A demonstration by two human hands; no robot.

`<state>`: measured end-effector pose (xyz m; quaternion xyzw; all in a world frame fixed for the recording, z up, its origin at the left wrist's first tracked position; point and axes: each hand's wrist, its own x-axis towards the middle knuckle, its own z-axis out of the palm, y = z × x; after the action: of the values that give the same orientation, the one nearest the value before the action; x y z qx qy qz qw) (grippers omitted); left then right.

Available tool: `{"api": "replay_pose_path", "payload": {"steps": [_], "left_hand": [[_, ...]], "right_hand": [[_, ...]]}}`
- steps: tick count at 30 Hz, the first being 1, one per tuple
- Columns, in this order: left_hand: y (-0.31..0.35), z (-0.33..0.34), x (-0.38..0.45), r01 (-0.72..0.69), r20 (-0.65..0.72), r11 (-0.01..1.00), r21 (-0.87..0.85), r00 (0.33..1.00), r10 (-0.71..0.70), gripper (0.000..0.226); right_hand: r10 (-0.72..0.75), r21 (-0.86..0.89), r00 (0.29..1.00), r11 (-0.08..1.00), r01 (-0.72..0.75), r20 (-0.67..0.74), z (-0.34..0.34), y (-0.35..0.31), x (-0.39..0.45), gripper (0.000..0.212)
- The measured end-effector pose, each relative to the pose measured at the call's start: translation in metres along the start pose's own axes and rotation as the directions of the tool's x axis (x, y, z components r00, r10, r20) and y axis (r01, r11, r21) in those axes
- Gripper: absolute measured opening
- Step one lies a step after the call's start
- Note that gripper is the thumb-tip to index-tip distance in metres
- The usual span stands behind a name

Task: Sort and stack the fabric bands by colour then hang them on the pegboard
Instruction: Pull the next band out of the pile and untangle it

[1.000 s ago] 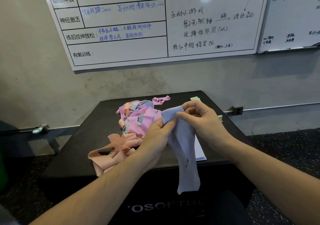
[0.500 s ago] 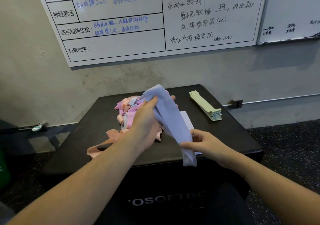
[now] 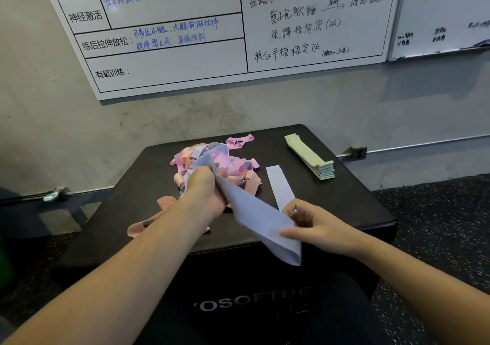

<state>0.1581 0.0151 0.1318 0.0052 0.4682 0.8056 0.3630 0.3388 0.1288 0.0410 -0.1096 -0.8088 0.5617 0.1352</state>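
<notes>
Both hands gripped the lilac band (image 3: 254, 212), the right hand (image 3: 313, 225) having slid from beside the left hand (image 3: 204, 193) to its far end, flattening it for stacking.

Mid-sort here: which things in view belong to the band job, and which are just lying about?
Job:
- lavender band, held by left hand and right hand
- flat lavender band
- green stack
- pink and lavender pile
- black box as worktop

Lying about:
- whiteboards
- wall socket
</notes>
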Motion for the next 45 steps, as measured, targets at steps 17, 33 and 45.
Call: {"api": "replay_pose_path", "payload": {"steps": [17,33,45], "left_hand": [[-0.006,-0.036,0.026,-0.052,-0.109,0.91,0.412,0.988,0.106,0.015],[-0.007,-0.043,0.094,-0.106,-0.208,0.972,0.209,0.966,0.15,0.048],[-0.03,-0.007,0.113,-0.125,0.049,0.902,0.413,0.992,0.115,0.023]], "right_hand": [[-0.072,0.073,0.95,0.992,0.098,-0.303,-0.009,-0.006,0.003,0.009],[0.061,-0.347,0.993,0.934,-0.091,-0.098,-0.046,0.033,-0.002,0.066],[-0.271,-0.581,0.913,0.813,0.048,-0.304,-0.071,0.075,0.009,0.029]]}}
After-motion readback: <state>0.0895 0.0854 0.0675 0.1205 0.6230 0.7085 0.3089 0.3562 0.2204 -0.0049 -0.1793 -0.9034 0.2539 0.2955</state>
